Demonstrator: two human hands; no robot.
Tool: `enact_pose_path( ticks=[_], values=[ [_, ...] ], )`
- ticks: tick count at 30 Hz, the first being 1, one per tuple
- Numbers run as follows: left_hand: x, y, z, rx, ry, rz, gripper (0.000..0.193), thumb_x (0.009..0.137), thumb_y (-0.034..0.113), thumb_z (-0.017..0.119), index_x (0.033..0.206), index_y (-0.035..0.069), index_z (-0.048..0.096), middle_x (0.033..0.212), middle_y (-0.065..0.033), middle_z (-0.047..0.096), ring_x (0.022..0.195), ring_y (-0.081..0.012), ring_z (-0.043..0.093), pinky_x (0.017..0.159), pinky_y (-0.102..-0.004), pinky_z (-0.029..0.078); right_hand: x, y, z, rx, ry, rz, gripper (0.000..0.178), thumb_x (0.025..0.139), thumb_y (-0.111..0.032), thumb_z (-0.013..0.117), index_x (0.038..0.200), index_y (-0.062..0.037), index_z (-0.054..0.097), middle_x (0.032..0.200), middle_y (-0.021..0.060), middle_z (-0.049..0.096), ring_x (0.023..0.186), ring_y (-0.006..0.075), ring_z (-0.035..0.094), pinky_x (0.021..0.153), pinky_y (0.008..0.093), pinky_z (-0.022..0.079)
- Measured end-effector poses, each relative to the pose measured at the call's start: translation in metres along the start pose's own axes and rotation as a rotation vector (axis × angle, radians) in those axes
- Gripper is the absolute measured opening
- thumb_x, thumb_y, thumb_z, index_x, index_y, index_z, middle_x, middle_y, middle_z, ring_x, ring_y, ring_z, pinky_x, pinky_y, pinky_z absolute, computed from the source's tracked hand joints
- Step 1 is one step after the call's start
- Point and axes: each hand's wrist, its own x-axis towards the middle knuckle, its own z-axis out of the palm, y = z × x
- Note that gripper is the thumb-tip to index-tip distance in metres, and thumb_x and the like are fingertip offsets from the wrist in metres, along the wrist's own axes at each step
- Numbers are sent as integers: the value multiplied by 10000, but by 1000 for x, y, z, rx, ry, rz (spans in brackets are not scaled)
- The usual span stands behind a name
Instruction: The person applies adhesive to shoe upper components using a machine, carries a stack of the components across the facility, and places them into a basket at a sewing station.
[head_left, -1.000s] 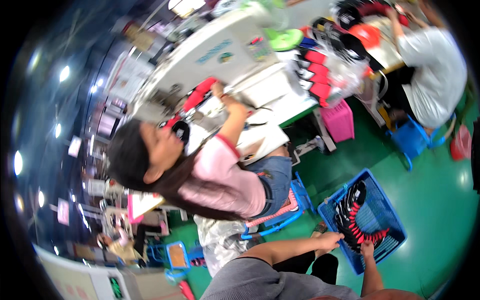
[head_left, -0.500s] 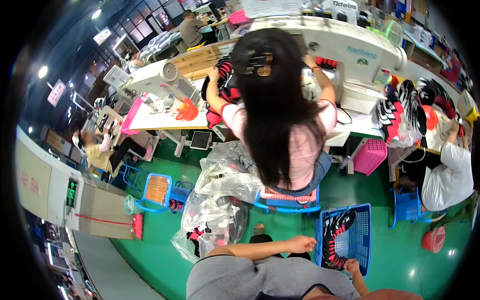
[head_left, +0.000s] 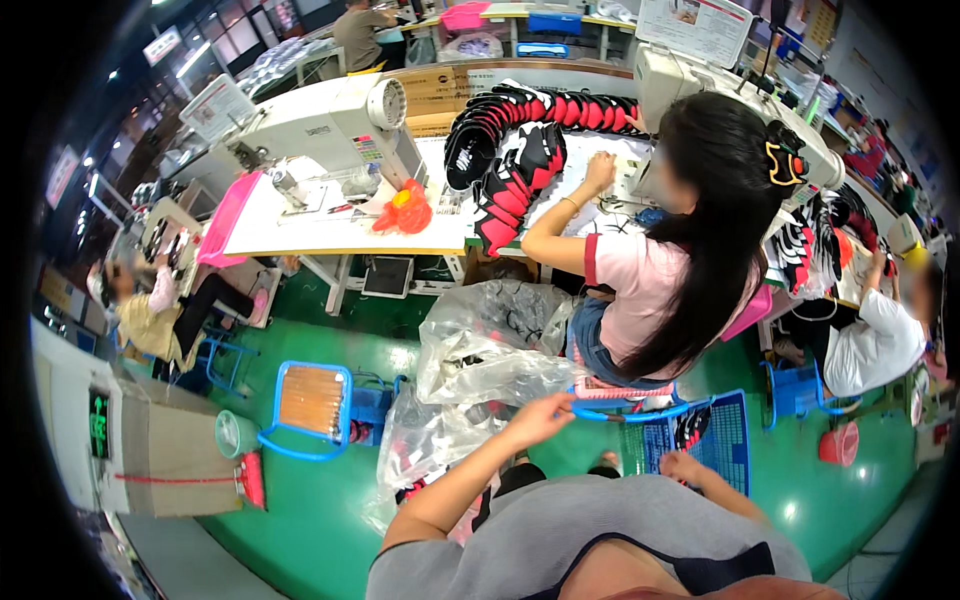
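Note:
My left hand (head_left: 541, 419) reaches forward beside the blue-framed stool (head_left: 640, 410), its fingers loosely bent and apart, with no object visible in them. Whether the fingertips touch the stool frame, I cannot tell. My right hand (head_left: 684, 469) is curled closed at the near side of a blue plastic basket (head_left: 735, 440); anything inside its fingers is hidden. Black-and-white shoe uppers (head_left: 691, 428) stand in the basket, partly covered from view. On the stool sits a co-worker in a pink shirt (head_left: 650, 290), with one hand over the sewing table (head_left: 340, 235).
A long row of black-and-red shoe uppers (head_left: 560, 108) lies on the sewing table, near a white sewing machine (head_left: 320, 125). Clear plastic bags (head_left: 460, 345) lie on the floor ahead. An empty wooden-seated stool (head_left: 310, 400) stands left; a red bucket (head_left: 838, 446) stands right.
My left hand has moved away from the basket, forward and left toward the stool. The right hand stays near the basket. The co-worker has turned sideways, uncovering the row of uppers.

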Motion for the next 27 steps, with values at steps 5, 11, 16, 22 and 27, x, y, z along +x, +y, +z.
enact_pose_path(
  ticks=[5, 11, 16, 22, 27],
  values=[
    [-64, 119, -144, -513, 459, 159, 229, 840, 92, 646, 1065, 64, 615, 786, 46, 543, 656, -73, 487, 663, -229, 428, 45, -160, 56, -783, 4, -440, 390, 824, -318, 632, 1075, -27, 564, 943, 191, 640, 838, 310, 634, 746, 394, 499],
    [-163, 225, -202, -710, 590, 842, 270, 825, 157, 619, 1069, 54, 565, 945, -36, 520, 865, -107, 485, 779, -247, 403, 69, -362, 112, -672, -60, -769, 288, 862, -273, 600, 1022, -34, 574, 890, 141, 641, 807, 239, 629, 743, 369, 491],
    [-144, 251, -219, -631, 581, 953, 352, 816, 156, 630, 1131, 49, 517, 1027, -68, 491, 940, -140, 464, 829, -271, 385, 125, -499, 122, -407, -78, -899, 299, 887, -228, 590, 1103, -23, 566, 949, 90, 652, 863, 154, 621, 739, 296, 496],
    [-78, 255, -255, -590, 576, 987, 455, 805, 154, 644, 1205, 43, 459, 1125, -106, 456, 1031, -179, 439, 890, -301, 363, 227, -648, 68, 17, 235, -993, 202, 866, -111, 552, 1037, -8, 587, 863, 58, 647, 760, 127, 632, 635, 262, 504],
    [24, 263, -304, -545, 530, 957, 543, 796, 152, 655, 1267, 37, 410, 1206, -138, 427, 1106, -212, 418, 940, -326, 344, 321, -721, -12, 41, 904, -991, 229, 752, -129, 594, 948, -16, 635, 879, 153, 672, 853, 323, 639, 773, 390, 499]
  ],
)
